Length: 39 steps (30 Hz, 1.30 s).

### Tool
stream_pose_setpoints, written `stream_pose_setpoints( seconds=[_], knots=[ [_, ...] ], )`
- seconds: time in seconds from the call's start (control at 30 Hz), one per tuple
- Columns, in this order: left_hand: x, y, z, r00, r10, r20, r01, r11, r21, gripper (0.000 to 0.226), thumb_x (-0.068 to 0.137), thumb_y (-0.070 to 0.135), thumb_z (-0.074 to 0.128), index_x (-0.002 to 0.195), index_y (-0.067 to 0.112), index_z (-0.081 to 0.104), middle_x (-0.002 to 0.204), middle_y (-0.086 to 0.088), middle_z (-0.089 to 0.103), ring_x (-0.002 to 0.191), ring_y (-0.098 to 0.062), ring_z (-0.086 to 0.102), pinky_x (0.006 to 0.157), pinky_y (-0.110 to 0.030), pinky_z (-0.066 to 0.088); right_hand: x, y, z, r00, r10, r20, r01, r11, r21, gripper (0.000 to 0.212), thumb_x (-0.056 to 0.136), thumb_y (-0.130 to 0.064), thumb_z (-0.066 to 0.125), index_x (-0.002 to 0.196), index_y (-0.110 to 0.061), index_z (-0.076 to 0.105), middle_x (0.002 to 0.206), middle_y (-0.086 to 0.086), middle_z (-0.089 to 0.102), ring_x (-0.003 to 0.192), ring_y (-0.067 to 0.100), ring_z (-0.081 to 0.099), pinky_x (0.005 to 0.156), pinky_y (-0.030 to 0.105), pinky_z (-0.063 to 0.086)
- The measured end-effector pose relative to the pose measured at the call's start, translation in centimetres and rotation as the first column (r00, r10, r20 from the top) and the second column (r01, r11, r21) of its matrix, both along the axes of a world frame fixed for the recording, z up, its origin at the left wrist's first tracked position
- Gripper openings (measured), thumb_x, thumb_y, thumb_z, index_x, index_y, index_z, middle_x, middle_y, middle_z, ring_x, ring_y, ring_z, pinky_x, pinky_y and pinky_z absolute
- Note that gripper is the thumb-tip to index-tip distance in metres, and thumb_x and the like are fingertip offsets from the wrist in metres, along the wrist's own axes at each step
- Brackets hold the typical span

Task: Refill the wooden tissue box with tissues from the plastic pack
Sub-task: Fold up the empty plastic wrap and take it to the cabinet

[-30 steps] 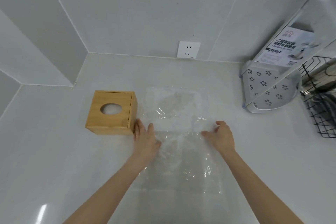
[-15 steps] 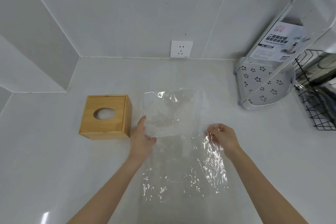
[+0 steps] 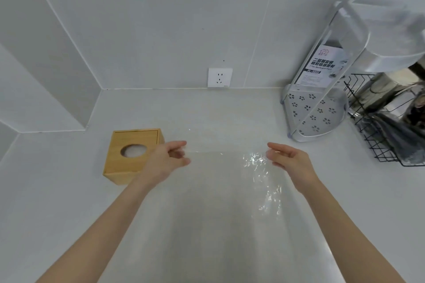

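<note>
The wooden tissue box [image 3: 128,158] stands on the white counter at the left, with white tissue showing in its oval top hole. A clear, flat plastic pack [image 3: 230,190] is held up between my hands and hangs toward me, glinting at its right side. My left hand [image 3: 166,162] pinches its upper left edge, just right of and partly in front of the box. At the upper right edge my right hand [image 3: 288,159] pinches the plastic too. I see no tissues inside the plastic.
A white perforated corner shelf [image 3: 317,112] in clear wrapping stands at the back right. A black wire rack [image 3: 391,131] with metal items sits at the far right. A wall socket [image 3: 219,77] is on the back wall. The counter [image 3: 57,202] meets walls behind and left.
Both hands have gone from pressing the plastic flat on the counter to pinching its far edge and lifting it up. The view has tilted up slightly.
</note>
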<state>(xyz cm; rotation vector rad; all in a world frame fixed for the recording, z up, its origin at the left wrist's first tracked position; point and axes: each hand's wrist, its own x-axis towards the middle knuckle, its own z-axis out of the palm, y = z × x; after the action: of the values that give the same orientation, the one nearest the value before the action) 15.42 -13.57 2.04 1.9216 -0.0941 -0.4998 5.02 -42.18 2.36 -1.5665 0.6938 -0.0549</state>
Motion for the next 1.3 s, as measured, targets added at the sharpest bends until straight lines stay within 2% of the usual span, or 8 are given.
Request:
stream_pose_setpoints(
  seconds=[0.17, 0.3, 0.47, 0.63, 0.87, 1.0, 1.17, 1.3],
  knots=[
    [0.4, 0.8, 1.1, 0.967, -0.045, 0.253, -0.006, 0.981, 0.196, 0.014, 0.075, 0.012, 0.072, 0.089, 0.012, 0.072, 0.072, 0.003, 0.061, 0.062, 0.004, 0.055, 0.062, -0.007, 0.04, -0.9, 0.7, 0.9, 0.995, 0.098, -0.011, -0.096, 0.942, -0.322, 0.021, 0.072, -0.005, 0.074, 0.083, -0.022, 0.071, 0.08, 0.001, 0.065, 0.077, 0.009, 0.061, 0.075, 0.018, 0.044],
    [-0.1, 0.9, 1.7, 0.935, -0.129, 0.331, 0.029, 0.956, 0.291, 0.009, 0.074, 0.018, 0.074, 0.081, 0.013, 0.074, 0.073, 0.009, 0.044, 0.066, -0.004, 0.043, 0.061, -0.014, 0.033, -0.7, 1.0, 0.7, 0.977, 0.141, -0.159, -0.212, 0.574, -0.791, 0.011, 0.071, -0.02, 0.077, 0.082, -0.021, 0.074, 0.112, 0.003, 0.06, 0.118, 0.023, 0.044, 0.094, 0.028, 0.032],
    [-1.7, 0.3, 2.2, 0.881, -0.281, 0.38, 0.176, 0.942, 0.287, 0.004, 0.073, 0.02, 0.075, 0.076, 0.018, 0.074, 0.084, 0.01, 0.045, 0.08, 0.004, 0.046, 0.07, 0.0, 0.032, -0.2, 4.2, 1.4, 0.842, 0.445, -0.306, -0.47, 0.326, -0.82, 0.042, 0.077, -0.029, 0.07, 0.118, -0.026, 0.061, 0.135, 0.0, 0.052, 0.127, 0.018, 0.042, 0.11, 0.034, 0.022],
    [-1.6, 0.1, 4.5, 0.941, -0.247, 0.231, 0.23, 0.968, 0.097, 0.005, 0.073, 0.025, 0.074, 0.072, 0.028, 0.071, 0.088, 0.022, 0.067, 0.089, 0.014, 0.056, 0.078, -0.003, 0.036, -0.2, 7.1, 3.1, 0.787, 0.532, -0.313, -0.544, 0.36, -0.758, 0.027, 0.087, -0.025, 0.057, 0.113, -0.025, 0.064, 0.103, -0.004, 0.072, 0.098, 0.018, 0.063, 0.08, 0.026, 0.044],
    [-0.2, 2.2, 4.0, 0.965, 0.071, -0.253, -0.168, 0.906, -0.387, 0.065, 0.093, 0.053, 0.021, 0.102, 0.008, 0.066, 0.11, -0.005, 0.067, 0.118, -0.017, 0.054, 0.114, -0.036, 0.026, -0.9, 4.3, 9.6, 0.811, 0.585, 0.025, -0.572, 0.8, -0.181, 0.012, 0.077, 0.0, 0.068, 0.077, -0.011, 0.072, 0.075, 0.013, 0.075, 0.075, 0.021, 0.071, 0.075, 0.032, 0.056],
    [-2.0, 1.0, 2.4, 0.817, -0.237, -0.525, -0.134, 0.808, -0.574, 0.089, 0.083, 0.07, 0.015, 0.103, 0.001, 0.066, 0.11, -0.02, 0.066, 0.112, -0.034, 0.057, 0.112, -0.046, 0.026, -1.0, 3.8, 9.3, 0.865, 0.47, 0.175, -0.492, 0.864, 0.107, 0.009, 0.07, -0.007, 0.071, 0.079, -0.008, 0.067, 0.072, 0.007, 0.075, 0.065, 0.019, 0.071, 0.054, 0.025, 0.057],
    [-3.8, -0.1, 2.0, 0.711, -0.413, -0.569, -0.195, 0.662, -0.724, 0.102, 0.071, 0.083, 0.017, 0.114, 0.002, 0.063, 0.126, -0.026, 0.055, 0.113, -0.036, 0.054, 0.093, -0.044, 0.047, -1.0, 5.4, 5.0, 0.955, 0.266, 0.129, -0.295, 0.884, 0.363, 0.015, 0.081, 0.0, 0.056, 0.094, -0.004, 0.064, 0.069, 0.003, 0.075, 0.061, 0.012, 0.07, 0.052, 0.021, 0.056],
    [-3.6, 0.6, 1.7, 0.786, -0.378, -0.49, -0.02, 0.776, -0.63, 0.064, 0.08, 0.054, 0.041, 0.121, 0.009, 0.057, 0.109, -0.021, 0.068, 0.1, -0.032, 0.066, 0.085, -0.039, 0.053, -1.5, 6.0, 2.3, 0.973, 0.217, 0.082, -0.23, 0.86, 0.455, 0.017, 0.088, -0.003, 0.052, 0.098, -0.01, 0.065, 0.076, 0.002, 0.076, 0.066, 0.011, 0.072, 0.054, 0.02, 0.055]
  ],
)
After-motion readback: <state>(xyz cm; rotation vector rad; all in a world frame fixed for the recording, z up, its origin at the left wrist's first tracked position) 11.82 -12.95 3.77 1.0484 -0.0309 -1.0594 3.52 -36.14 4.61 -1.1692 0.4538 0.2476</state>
